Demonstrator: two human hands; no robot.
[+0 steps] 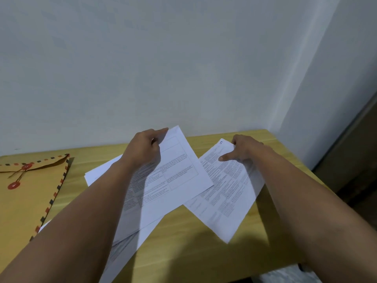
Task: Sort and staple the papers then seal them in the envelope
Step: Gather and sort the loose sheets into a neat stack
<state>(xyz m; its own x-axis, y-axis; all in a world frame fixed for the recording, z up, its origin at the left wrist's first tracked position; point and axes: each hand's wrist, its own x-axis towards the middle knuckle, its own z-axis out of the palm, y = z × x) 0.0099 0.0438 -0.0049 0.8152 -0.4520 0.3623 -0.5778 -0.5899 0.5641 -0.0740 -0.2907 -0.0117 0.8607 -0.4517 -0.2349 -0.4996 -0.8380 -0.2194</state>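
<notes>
My left hand [142, 149] grips the top edge of a printed white sheet [177, 172] and holds it tilted above other white papers [98, 172] that lie on the wooden table [183, 242]. My right hand [242, 150] pinches the top corner of a second printed sheet [224, 193], marked with a handwritten 5, with its thumb on the page. The two sheets overlap in the middle. A brown envelope [26, 201] with a red string clasp and striped border lies flat at the left. No stapler is in view.
The table stands against a pale wall [183, 68], in a corner at the right. Its right edge drops off to a dark floor area [350, 160]. A bare strip of table shows between the envelope and the papers.
</notes>
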